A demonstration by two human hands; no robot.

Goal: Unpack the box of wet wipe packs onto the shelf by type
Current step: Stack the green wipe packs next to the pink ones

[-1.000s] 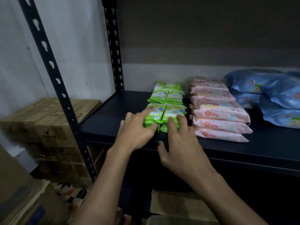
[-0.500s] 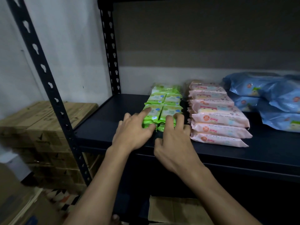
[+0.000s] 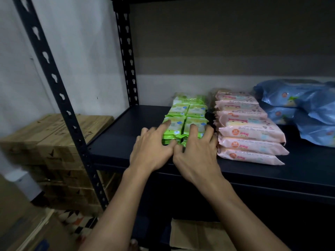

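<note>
Small green wet wipe packs [image 3: 186, 115] lie in two rows on the dark shelf [image 3: 123, 134]. My left hand [image 3: 153, 148] rests against the front left green stack, its index finger stretched flat over the top pack. My right hand [image 3: 194, 151] presses on the front right green stack with straight, spread fingers. To their right stands a stack of pink packs [image 3: 248, 131], and further right a pile of larger blue packs [image 3: 299, 109]. A cardboard box [image 3: 197, 234] shows below the shelf, partly hidden by my arms.
Black perforated uprights [image 3: 59, 98] frame the shelf's left side. Stacked brown cartons [image 3: 54, 142] sit to the left beyond the frame. More cardboard lies on the patterned floor at the bottom left.
Both hands have slid forward a little and closed in together against the front of the green packs. The camera has moved closer.
</note>
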